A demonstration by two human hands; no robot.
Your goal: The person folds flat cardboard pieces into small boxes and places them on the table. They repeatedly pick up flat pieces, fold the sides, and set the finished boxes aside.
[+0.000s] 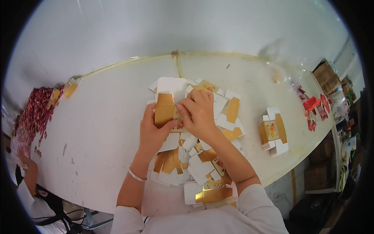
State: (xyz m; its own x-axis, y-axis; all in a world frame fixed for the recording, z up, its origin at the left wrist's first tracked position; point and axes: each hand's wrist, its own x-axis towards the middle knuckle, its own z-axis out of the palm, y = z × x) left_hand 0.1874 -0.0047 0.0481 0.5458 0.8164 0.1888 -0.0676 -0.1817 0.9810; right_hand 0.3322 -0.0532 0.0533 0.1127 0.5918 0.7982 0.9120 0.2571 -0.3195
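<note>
A gold and white folding carton (165, 110) is held up over a heap of similar cartons in the middle of the table. My left hand (154, 126) grips it from the left, thumb across its lower part. With fingers bent, my right hand (198, 111) pinches the carton's right side. A white flap stands up at its far end. Below and around both hands lie several flattened and part-opened cartons (202, 165), some showing a coloured print. Nearest to me is another gold carton (213, 195).
An opened-out carton (271, 130) stands apart on the right of the white table (105, 117). Small dark red packets (38, 107) are heaped at the far left, where another person's arm (30, 171) reaches in. Red wrappers (313, 107) and clear plastic lie at the right edge.
</note>
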